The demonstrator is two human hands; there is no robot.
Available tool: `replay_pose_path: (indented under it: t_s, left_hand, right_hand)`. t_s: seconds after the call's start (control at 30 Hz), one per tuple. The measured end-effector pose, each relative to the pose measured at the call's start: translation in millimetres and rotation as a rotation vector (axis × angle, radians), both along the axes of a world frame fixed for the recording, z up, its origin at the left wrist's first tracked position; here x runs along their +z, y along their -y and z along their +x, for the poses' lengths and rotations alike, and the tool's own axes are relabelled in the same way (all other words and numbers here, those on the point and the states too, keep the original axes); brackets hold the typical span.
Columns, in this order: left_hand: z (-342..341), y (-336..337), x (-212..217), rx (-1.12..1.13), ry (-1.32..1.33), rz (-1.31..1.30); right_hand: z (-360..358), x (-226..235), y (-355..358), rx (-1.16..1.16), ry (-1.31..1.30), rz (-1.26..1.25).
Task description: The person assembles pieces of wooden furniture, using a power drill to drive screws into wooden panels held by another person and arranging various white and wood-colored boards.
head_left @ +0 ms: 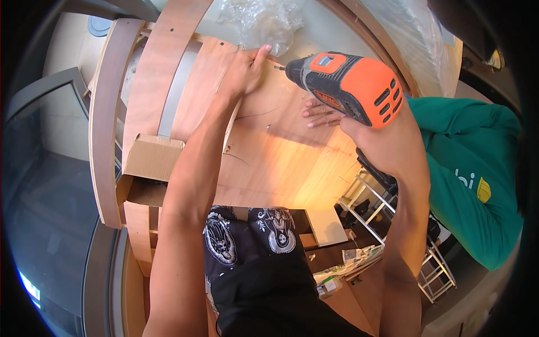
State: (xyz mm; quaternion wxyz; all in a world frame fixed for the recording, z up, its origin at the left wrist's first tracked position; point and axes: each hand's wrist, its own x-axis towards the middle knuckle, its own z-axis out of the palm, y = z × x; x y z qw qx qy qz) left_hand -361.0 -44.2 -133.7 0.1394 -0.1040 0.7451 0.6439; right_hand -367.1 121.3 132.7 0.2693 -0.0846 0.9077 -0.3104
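My right hand [387, 143] is closed round the handle of an orange and black cordless drill [353, 84]. The bit points left, close above the far edge of a plywood panel [269, 151]. At that edge my left hand [247, 70] grips the panel, its thumb stretched out near the bit; its other fingers are mostly hidden. Another hand [323, 114] lies with fingers flat on the panel below the drill. It seems to belong to the person in a green sweatshirt [471, 168] at the right, its wrist hidden behind the drill.
Curved wooden slats [151, 78] run along the left, with an open cardboard box [151, 160] on them beside my left forearm. Clear plastic wrap [264, 25] lies beyond the panel. A metal ladder [368, 202] stands at the lower right; a dark glass-fronted frame [48, 168] fills the left.
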Motion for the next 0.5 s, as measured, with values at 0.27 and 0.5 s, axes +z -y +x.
replay_pose_path:
  t_s: [0.27,0.5]
  left_hand:
    - [0,2,-10,-0.006,-0.047,0.009]
    - [1,1,-15,-0.052,-0.040,0.092]
  right_hand:
    - [0,-7,-1,-0.005,0.059,-0.011]
    - [-3,-3,0,-0.008,0.107,0.062]
